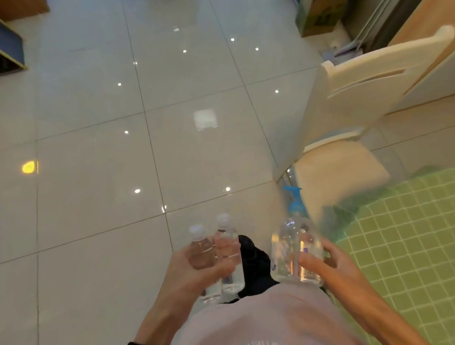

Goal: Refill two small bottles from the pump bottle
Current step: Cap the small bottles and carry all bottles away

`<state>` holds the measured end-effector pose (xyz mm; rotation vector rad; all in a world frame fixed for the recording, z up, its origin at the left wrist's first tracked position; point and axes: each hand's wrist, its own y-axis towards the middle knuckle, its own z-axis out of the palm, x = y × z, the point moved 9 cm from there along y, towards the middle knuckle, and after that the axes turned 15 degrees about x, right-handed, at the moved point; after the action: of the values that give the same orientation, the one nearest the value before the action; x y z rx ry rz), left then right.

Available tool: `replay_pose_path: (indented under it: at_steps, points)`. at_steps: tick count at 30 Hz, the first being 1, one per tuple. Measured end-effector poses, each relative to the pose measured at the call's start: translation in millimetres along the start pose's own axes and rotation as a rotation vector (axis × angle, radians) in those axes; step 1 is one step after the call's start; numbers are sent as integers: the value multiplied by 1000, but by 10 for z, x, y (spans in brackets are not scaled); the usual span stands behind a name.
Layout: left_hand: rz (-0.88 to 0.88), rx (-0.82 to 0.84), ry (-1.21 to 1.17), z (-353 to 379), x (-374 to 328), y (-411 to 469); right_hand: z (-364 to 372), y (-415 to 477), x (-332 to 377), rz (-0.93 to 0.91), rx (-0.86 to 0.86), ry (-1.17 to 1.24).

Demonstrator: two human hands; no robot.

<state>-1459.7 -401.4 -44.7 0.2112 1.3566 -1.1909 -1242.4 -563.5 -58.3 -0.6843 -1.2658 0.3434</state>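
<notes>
Set-up step, before any liquid is transferred. The left hand [195,275] is gripping the two small bottles [229,253] side by side, fingers curled round both, with their pale caps [223,220] on and pointing away from the body. The pair is hanging over the tiled floor [100,164], well to the left of the green checked surface [426,234]. The right hand [326,263] is clasping the clear pump bottle [286,253] round its body, with the blue pump head [295,203] uppermost. This bottle is hovering just beside the left edge of the green checked surface and is apparently not resting on it. Both hands are occupied, so nothing is being uncapped or pumped; the person is judged to be bringing the containers to a working place. The next move is calling for a free hand: standing the bottles upright on the green checked surface, then taking off one cap before aiming the nozzle. Fill levels are too blurred to read.
</notes>
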Motion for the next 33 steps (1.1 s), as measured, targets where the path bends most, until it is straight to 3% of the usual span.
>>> replay_pose_path:
  at_steps: [15, 24, 33]
  points:
    - [-30, -74, -2, -952, -1504, 1701, -736, 1728, 1849, -75, -28, 4]
    - [-36, 78, 68, -1424, -2530, 3099, -914, 2709, 2597, -93, -135, 120]
    - [-35, 372, 278, -1207, -3824, 4639, -1224, 3321, 3248, -82, -299, 350]
